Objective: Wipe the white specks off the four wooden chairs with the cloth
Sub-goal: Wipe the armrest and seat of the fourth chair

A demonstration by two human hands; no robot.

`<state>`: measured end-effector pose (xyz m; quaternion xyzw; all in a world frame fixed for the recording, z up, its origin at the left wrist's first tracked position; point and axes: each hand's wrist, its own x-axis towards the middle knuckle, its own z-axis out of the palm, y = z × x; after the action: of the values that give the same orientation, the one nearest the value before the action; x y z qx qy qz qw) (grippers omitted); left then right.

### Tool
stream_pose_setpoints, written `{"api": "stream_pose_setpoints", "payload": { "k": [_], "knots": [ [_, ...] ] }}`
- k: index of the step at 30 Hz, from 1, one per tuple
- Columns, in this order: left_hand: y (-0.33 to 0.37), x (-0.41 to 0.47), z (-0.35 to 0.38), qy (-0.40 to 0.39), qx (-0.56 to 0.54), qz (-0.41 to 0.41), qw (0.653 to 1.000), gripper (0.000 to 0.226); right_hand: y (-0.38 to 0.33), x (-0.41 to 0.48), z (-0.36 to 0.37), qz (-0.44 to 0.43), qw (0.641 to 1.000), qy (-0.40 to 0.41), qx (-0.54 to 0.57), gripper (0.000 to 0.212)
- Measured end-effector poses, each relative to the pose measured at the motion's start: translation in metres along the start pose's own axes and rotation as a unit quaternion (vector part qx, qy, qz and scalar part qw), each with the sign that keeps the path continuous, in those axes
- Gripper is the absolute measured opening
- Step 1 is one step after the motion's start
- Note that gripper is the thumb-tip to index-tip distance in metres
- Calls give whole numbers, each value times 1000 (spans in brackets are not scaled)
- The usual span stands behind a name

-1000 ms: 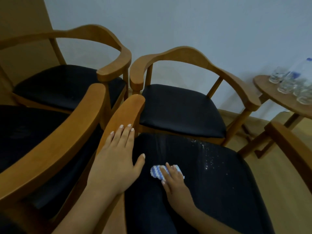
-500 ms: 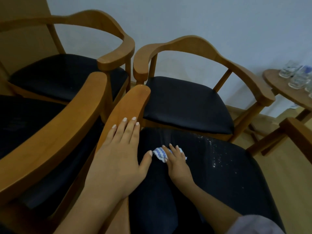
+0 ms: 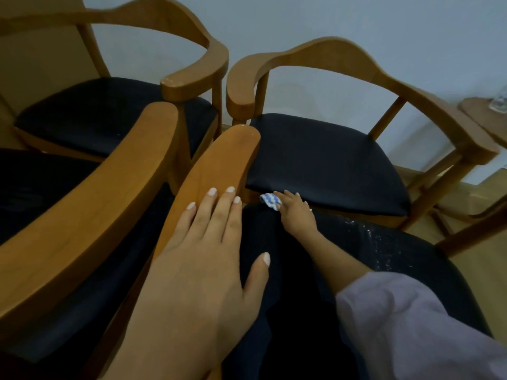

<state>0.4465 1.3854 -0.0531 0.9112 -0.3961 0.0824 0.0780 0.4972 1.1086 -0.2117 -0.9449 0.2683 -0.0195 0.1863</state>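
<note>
**Cloth at the far left corner of the seat**

Four wooden armchairs with black seats stand close together in two pairs. The person leans over the near right chair [image 3: 301, 283], whose seat fills the lower middle of the view.

The left hand [image 3: 203, 259] lies flat on that chair's left armrest [image 3: 225, 160]. Its fingers are straight and together and point away from the person, and the thumb is spread out over the seat edge. It holds nothing.

The right hand [image 3: 297, 215] reaches out of a pale lilac sleeve [image 3: 411, 325] to the seat's far left corner. Its fingers lie nearly straight on top of the cloth [image 3: 270, 201], pressing it down rather than gripping it. The cloth is a small bunched piece, blue and white. It sits at the seat's far edge, just beside the end of the armrest and close under the front of the far right chair [image 3: 343, 56].

White specks [image 3: 384, 242] are scattered over the right part of the near seat, well apart from the cloth. The seat around the hand looks dark and plain.

The near left chair [image 3: 96, 215] has its armrest running just beside the one under the left hand. The far left chair [image 3: 164, 26] stands behind it, and its arm end looks slightly chipped.

At the right edge a small round table [image 3: 482, 116] carries a glass [image 3: 500, 101], partly cut off by the frame.
</note>
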Motion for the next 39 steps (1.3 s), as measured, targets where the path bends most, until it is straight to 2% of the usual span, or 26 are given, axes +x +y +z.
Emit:
{"api": "stream_pose_setpoints", "payload": {
  "k": [4, 8, 14, 19, 24, 35, 39],
  "knots": [
    [2, 2, -9, -19, -31, -10, 999, 74, -1, 4, -6, 1, 999, -32, 15, 43],
    [3, -3, -10, 23, -80, -12, 996, 79, -4, -26, -11, -18, 1000, -7, 22, 46],
    [7, -6, -14, 13, -77, -16, 997, 79, -2, -94, 2, -51, 998, 20, 38, 46],
    [7, -6, -17, -4, -62, -3, 998, 82, 1, -151, 3, -77, 995, -5, 55, 45],
    [7, -7, -19, -24, -55, 1, 998, 90, 21, -216, 7, -138, 989, 14, 56, 47],
    [7, -5, -19, -30, -64, 3, 998, 90, 56, -218, 1, -85, 995, 40, 39, 47],
    [7, -5, -20, -34, -48, 0, 998, 89, 70, -187, -13, 23, 994, 61, 89, 49]
  ]
}}
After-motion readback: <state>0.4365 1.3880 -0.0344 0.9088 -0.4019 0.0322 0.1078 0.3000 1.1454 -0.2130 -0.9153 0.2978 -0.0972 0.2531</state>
